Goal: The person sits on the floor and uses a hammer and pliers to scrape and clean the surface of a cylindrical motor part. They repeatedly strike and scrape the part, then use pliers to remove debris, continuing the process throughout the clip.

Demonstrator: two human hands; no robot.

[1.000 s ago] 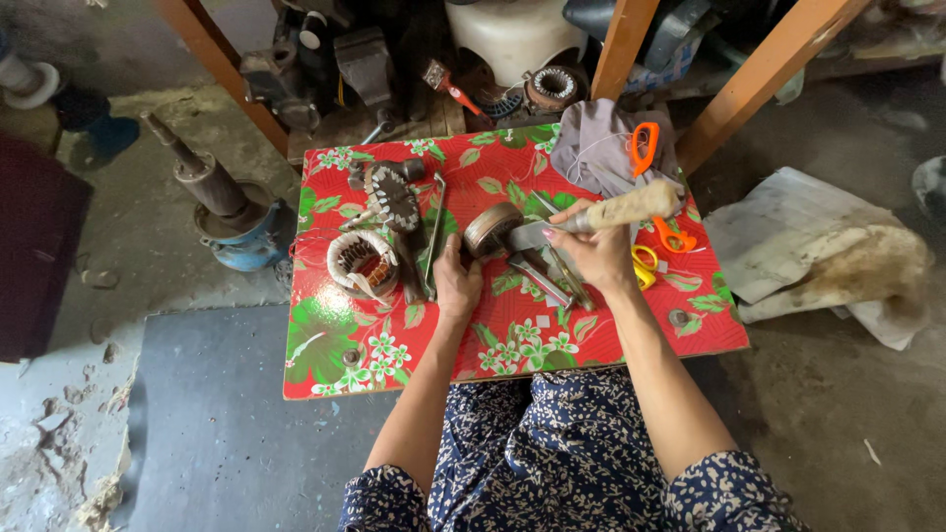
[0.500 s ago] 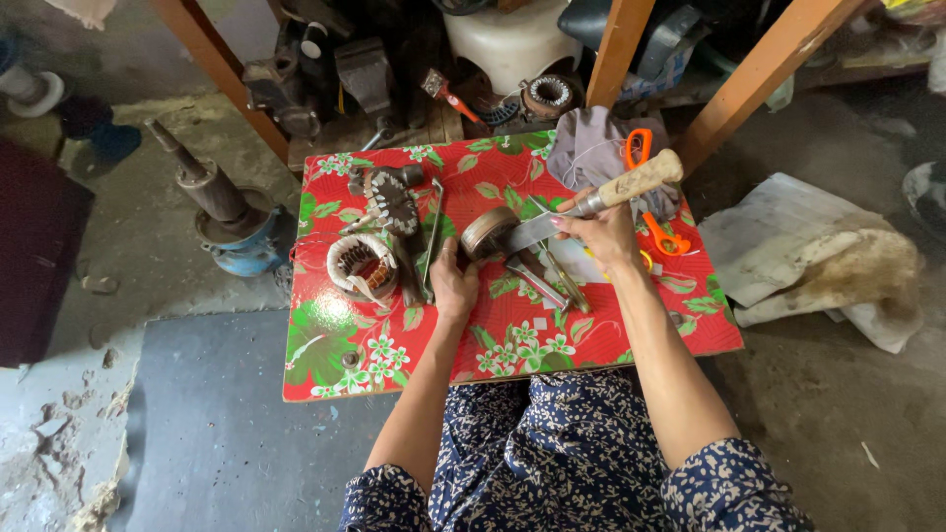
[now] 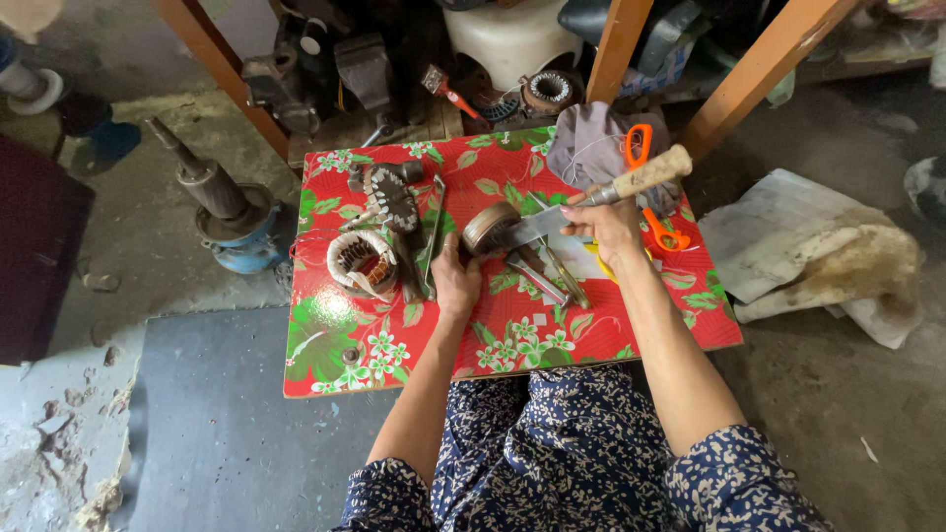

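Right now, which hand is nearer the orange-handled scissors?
Right. The right hand, gripping a knife, sits just beside the scissors; the left hand rests farther off, near the round part.

— Where does everything sit around the round metal ring [image 3: 490, 228] you're steadying on the red flowered table [image 3: 335, 345]?

— Your left hand [image 3: 456, 284] is just before it, your right hand [image 3: 611, 222] to its right. The copper-wound stator [image 3: 361, 262] lies left of it, the orange-handled scissors [image 3: 650, 187] right, the grey cloth [image 3: 591, 148] behind.
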